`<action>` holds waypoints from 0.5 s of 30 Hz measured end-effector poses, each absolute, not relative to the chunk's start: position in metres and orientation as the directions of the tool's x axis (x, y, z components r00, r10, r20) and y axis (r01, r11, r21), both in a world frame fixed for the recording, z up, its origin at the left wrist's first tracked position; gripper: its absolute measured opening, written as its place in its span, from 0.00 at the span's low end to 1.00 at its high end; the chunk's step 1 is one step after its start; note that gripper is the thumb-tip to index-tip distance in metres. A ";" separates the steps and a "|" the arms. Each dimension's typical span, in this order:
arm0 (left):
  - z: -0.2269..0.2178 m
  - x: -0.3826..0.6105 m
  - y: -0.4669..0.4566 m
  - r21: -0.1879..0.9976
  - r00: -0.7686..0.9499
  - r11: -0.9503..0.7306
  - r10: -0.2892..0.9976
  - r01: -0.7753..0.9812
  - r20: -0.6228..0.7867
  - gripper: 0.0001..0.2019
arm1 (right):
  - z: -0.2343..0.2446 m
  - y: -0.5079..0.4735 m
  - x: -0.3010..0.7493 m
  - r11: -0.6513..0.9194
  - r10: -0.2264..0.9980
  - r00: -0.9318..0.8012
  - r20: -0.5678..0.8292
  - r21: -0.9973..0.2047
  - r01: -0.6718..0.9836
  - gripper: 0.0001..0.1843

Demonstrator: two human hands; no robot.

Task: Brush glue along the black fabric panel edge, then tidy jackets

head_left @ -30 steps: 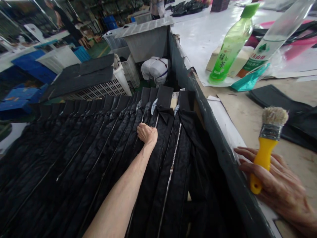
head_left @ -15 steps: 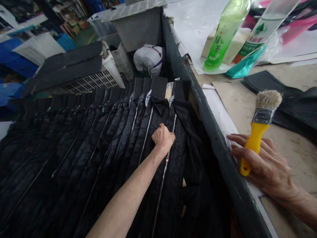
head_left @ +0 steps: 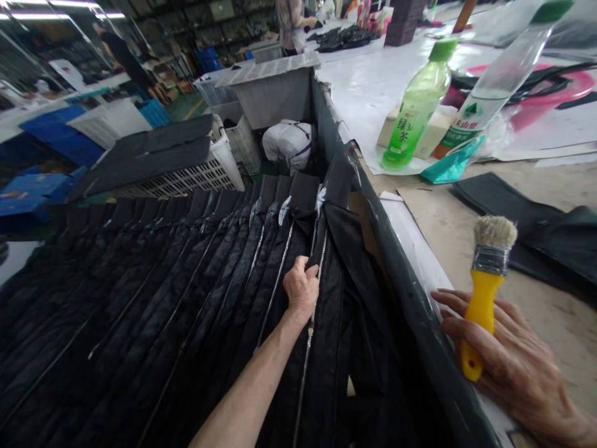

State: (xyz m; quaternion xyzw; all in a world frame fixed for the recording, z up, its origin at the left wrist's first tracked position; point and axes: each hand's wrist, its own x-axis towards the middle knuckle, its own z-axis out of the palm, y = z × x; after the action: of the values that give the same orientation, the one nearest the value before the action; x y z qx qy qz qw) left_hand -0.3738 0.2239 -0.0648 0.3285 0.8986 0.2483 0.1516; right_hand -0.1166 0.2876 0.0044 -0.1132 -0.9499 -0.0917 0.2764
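My left hand [head_left: 301, 289] is closed on the edge of a black garment piece [head_left: 332, 283] with a metal zipper [head_left: 321, 255], the rightmost in a long overlapping row. The piece's stiff top band [head_left: 336, 180] tilts right against the table's dark side. White patches show just below the bands of several pieces. A paintbrush [head_left: 484, 298] with a yellow handle and pale bristles is held in my right hand [head_left: 517, 361], between thumb and fingers, bristles up. That hand rests on the table edge, its other fingers stretched out.
On the table stand a green tea bottle [head_left: 417, 106] and a clear bottle [head_left: 501, 93], beside a teal packet [head_left: 454, 163]. Black fabric [head_left: 536, 224] lies behind the brush. White crates [head_left: 224, 158] and a white sack [head_left: 288, 143] are beyond the row. Other people are farther back.
The view has tilted up. My left hand has shifted the rightmost piece left, and its top band now leans over, covering the pale gap beside it. My right hand still holds the paintbrush.
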 end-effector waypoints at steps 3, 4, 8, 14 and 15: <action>-0.065 -0.388 0.224 0.567 -0.758 0.674 0.640 0.475 -0.125 0.07 | 0.005 0.288 -0.116 0.963 0.152 -0.826 0.543 0.106 0.248 0.06; -0.065 -0.391 0.225 0.571 -0.763 0.677 0.633 0.464 -0.129 0.07 | 0.005 0.289 -0.116 0.964 0.152 -0.825 0.545 0.103 0.245 0.06; -0.067 -0.396 0.225 0.594 -0.774 0.674 0.619 0.439 -0.129 0.07 | 0.003 0.288 -0.115 0.968 0.165 -0.817 0.553 0.068 0.241 0.07; -0.070 -0.396 0.223 0.630 -0.770 0.651 0.625 0.423 -0.128 0.10 | 0.005 0.287 -0.116 0.967 0.163 -0.825 0.541 0.077 0.242 0.05; -0.070 -0.397 0.223 0.624 -0.776 0.661 0.616 0.417 -0.135 0.10 | 0.006 0.287 -0.116 0.966 0.161 -0.823 0.545 0.082 0.243 0.05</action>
State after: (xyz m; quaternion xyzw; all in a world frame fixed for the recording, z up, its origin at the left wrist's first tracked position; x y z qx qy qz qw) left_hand -0.3967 0.2226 -0.0702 0.2885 0.8953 0.2938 0.1698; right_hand -0.1162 0.2873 0.0059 -0.1062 -0.9518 -0.0742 0.2780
